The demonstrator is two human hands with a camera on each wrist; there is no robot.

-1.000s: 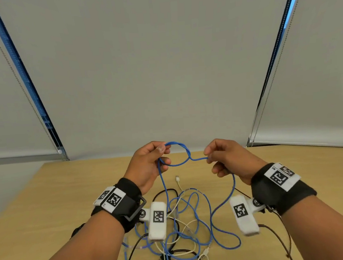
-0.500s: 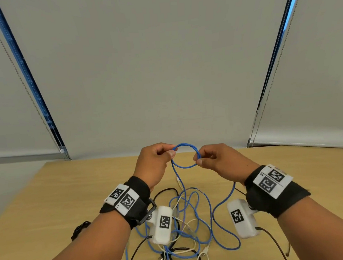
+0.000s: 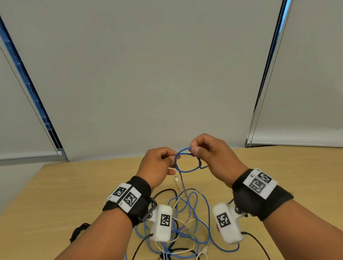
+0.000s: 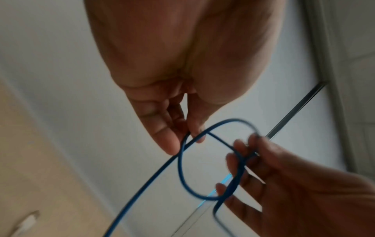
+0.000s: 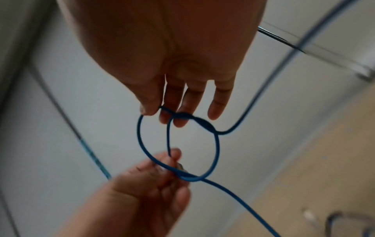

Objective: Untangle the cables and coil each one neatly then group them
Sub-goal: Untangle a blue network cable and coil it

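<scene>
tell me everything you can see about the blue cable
The blue cable is thin, round and flexible, with a smooth plastic-looking jacket. Its upper stretch is held above the wooden table, bent into a small coil of about two overlapping loops. The left hand pinches one side of the coil, the right hand pinches the other. From there it hangs down into a loose heap on the table, tangled with white cables and a black cable. Its ends cannot be made out.

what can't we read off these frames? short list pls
- Blue cable ends: head view, lost in the pile under the wrist cameras.
- Left hand pinch point: head view, hidden by its knuckles; blurred in the left wrist view.
- Loop crossing at the right hand: right wrist view, motion blur; which strand lies on top is unclear.
- Black bundle: head view, too small.
</scene>
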